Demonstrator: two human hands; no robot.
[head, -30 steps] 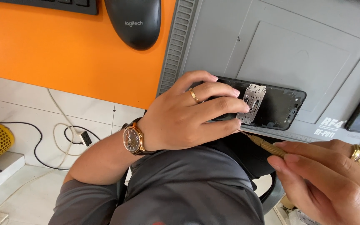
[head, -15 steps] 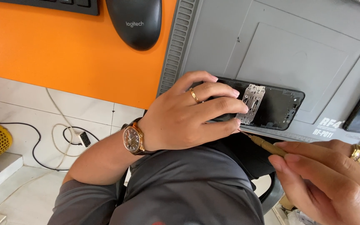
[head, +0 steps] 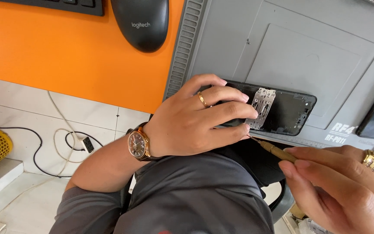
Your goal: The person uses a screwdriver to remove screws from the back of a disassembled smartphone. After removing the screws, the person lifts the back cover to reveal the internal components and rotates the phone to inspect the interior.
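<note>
My left hand [head: 191, 123] clamps the opened phone [head: 282, 110] on the grey repair mat [head: 308, 52]; my right hand [head: 343, 186] pinches a brass-tipped screwdriver [head: 273, 149] at its near edge. If my fingers loosen, the tip could skid and gouge the metal bracket [head: 261, 107].

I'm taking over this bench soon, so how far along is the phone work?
Done: the phone frame lies opened on the grey mat, metal plate exposed. In hand: left hand steadies it; right hand points a screwdriver at its edge. Left: the plate remains in place.
</note>
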